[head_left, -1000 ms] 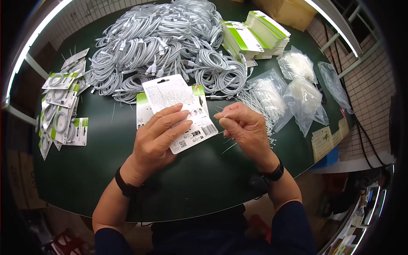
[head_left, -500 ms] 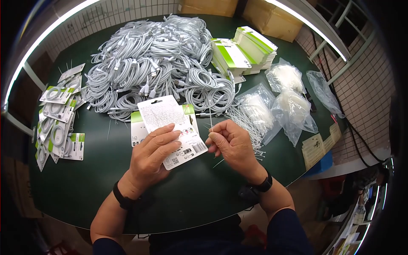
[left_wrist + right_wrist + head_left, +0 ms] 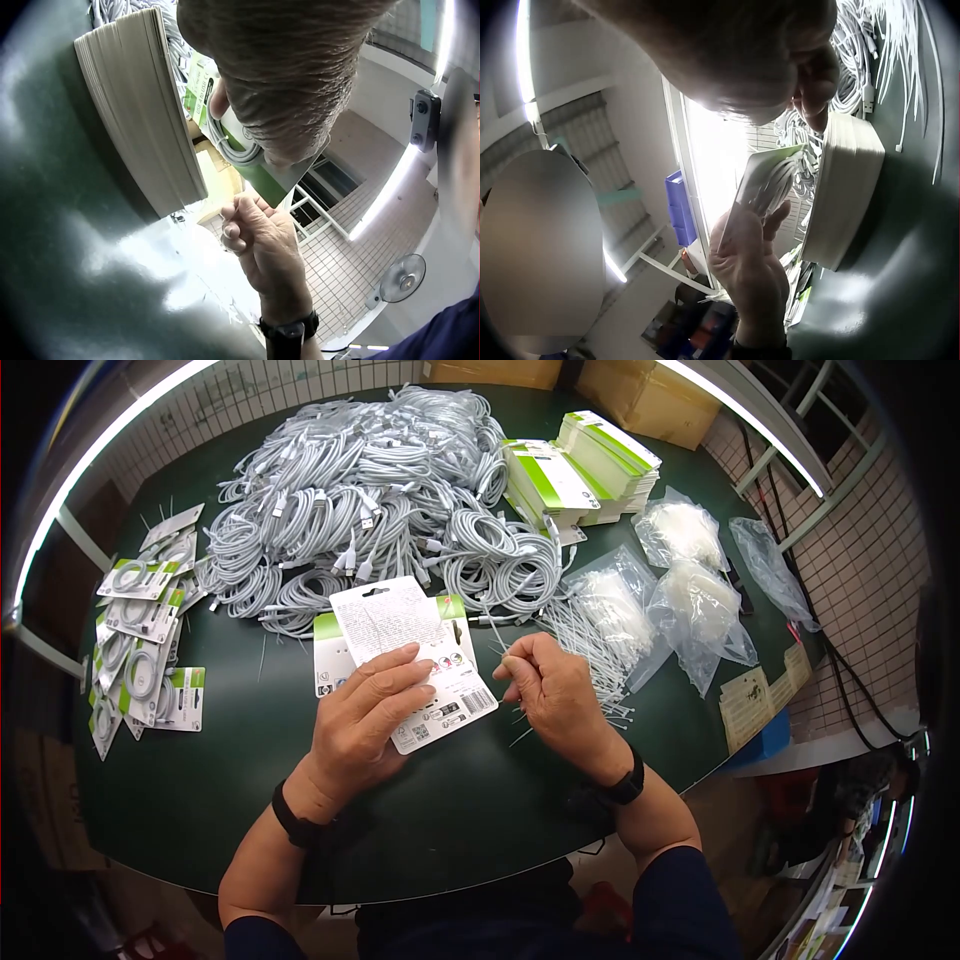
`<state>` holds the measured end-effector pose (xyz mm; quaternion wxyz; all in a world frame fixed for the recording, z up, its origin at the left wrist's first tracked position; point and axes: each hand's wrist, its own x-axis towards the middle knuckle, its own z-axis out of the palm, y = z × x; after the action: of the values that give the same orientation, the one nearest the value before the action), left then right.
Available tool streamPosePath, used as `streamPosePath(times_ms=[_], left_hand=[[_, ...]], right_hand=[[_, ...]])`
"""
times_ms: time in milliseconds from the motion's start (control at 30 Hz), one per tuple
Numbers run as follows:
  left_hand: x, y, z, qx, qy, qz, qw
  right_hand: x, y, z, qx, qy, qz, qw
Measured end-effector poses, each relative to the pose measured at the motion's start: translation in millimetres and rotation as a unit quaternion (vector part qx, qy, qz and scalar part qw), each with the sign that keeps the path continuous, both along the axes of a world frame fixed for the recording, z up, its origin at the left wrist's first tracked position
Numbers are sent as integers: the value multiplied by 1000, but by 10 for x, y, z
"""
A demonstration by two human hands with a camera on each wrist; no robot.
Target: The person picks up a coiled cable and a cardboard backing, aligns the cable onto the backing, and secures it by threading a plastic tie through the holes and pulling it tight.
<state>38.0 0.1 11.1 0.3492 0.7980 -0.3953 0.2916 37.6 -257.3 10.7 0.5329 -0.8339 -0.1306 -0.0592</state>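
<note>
My left hand [image 3: 365, 710] grips a white printed packaging card [image 3: 385, 615], with fingers flat over its printed face. On the underside, a coiled grey cable [image 3: 238, 155] lies against the card, as the left wrist view shows. Below them stands a thick stack of cards [image 3: 139, 105], its green and white top partly covered. Just off the card's right edge, my right hand [image 3: 555, 690] pinches a thin white cable tie [image 3: 497, 632] between thumb and curled fingers. Loose cable ties [image 3: 590, 650] lie spread beside that hand.
A large heap of coiled grey cables [image 3: 370, 480] fills the back. Green and white card stacks [image 3: 600, 465] stand at back right, near clear bags of white ties [image 3: 700, 600]. Carded cables [image 3: 140, 630] are piled on the left. A paper sheet [image 3: 745, 710] lies at the right edge.
The head view has shifted. Half a second ago the cable tie stood upright above my right fingers; now it leans and shows shorter. My left hand keeps its grip on the card.
</note>
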Motion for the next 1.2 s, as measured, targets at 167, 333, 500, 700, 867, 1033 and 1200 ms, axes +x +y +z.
streamPosePath(times_ms=[167, 333, 500, 700, 867, 1033, 1200], left_hand=[[1, -2, -2, -1, -1, -4, 1000], [3, -11, -24, -7, -5, -4, 1000], [-16, -12, -27, -16, 12, -4, 1000], [-6, -3, -16, -8, -6, -3, 1000], [-3, 5, -16, -9, -18, 0, 1000], [-7, 4, -12, -36, -11, 0, 999], [-19, -19, -36, -42, -13, -22, 999]], right_hand=[[34, -13, -60, -29, -21, -9, 999], [56, -21, -74, -4, -8, -16, 1000], [66, -27, -104, -33, -31, -20, 999], [77, -38, -105, -67, -53, -29, 996], [131, -101, -69, -97, -210, 7, 973], [-105, 26, 94, 77, -165, 39, 983], [-266, 138, 269, 94, -236, 102, 962]])
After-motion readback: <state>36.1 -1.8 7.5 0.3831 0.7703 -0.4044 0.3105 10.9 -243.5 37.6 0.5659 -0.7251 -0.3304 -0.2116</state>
